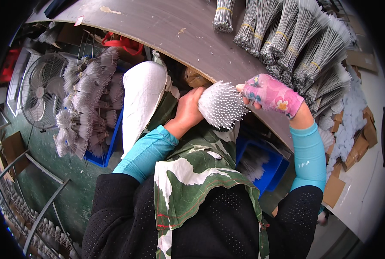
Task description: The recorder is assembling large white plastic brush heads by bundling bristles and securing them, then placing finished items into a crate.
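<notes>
My left hand, bare with a turquoise sleeve at the wrist, is wrapped round a bundle of thin white stems. Their dot-like white tips fan out toward the right, and the palm hides the other end. Just right of the tips is my right hand in a pink flowered fingerless glove. Its fingers are curled in with the thumb toward the bundle; whether anything small sits between them I cannot make out. The bundle is held above my camouflage apron, by the table edge.
Several bundles of thin metal wires with yellow bands lie on the brown table. A blue bin stands below its edge. At left are white bristly bundles, a fan and a metal rack. Cardboard pieces lie at right.
</notes>
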`<action>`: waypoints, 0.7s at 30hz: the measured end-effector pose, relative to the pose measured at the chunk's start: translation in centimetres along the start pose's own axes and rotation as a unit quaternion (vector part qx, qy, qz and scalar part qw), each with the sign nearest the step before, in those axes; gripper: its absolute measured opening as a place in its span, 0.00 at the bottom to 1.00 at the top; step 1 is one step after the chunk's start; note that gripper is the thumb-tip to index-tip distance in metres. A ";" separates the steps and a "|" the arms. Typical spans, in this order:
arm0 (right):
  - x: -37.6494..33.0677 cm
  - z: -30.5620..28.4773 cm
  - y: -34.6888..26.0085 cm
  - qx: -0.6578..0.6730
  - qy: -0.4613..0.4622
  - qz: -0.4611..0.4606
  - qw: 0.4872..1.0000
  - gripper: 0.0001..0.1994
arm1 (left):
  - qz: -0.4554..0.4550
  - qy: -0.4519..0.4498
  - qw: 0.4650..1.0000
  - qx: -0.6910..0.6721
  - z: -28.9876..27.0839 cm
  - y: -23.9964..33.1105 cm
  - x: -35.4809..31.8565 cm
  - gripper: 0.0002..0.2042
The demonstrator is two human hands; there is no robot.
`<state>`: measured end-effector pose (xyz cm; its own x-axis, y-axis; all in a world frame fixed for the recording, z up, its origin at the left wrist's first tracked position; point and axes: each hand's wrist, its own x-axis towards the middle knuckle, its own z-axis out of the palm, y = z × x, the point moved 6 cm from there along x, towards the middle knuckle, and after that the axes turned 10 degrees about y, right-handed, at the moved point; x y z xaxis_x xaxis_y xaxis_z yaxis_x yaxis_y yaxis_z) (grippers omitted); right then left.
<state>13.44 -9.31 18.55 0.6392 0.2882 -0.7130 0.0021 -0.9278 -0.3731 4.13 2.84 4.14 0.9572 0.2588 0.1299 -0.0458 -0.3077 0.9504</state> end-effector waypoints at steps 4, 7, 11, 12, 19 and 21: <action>-0.4 0.0 -1.0 -0.023 -0.010 0.028 0.999 0.22 | 0.018 0.010 1.000 0.006 -0.2 0.3 0.0 0.15; 0.4 0.2 -0.6 -0.050 -0.013 0.009 0.999 0.22 | 0.015 0.011 1.000 0.013 -0.3 0.3 0.0 0.15; 0.7 0.6 -1.0 -0.060 -0.015 -0.023 0.998 0.22 | 0.015 0.011 1.000 0.019 -0.3 0.3 -0.1 0.15; 1.0 0.7 -0.6 -0.044 -0.003 -0.044 0.998 0.22 | 0.014 0.010 1.000 0.011 -0.3 0.4 0.0 0.15; 0.1 0.0 0.0 -0.010 0.012 -0.006 1.000 0.20 | 0.012 0.004 1.000 0.017 -0.3 0.4 -0.1 0.16; -0.2 -0.3 -0.9 -0.013 0.028 -0.034 0.999 0.20 | 0.010 0.008 1.000 0.012 -0.3 0.1 -0.1 0.15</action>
<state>13.52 -8.59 19.23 0.6795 0.3375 -0.6514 0.0661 -0.9125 -0.4038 3.90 3.01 4.33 0.9515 0.2662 0.1543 -0.0585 -0.3359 0.9401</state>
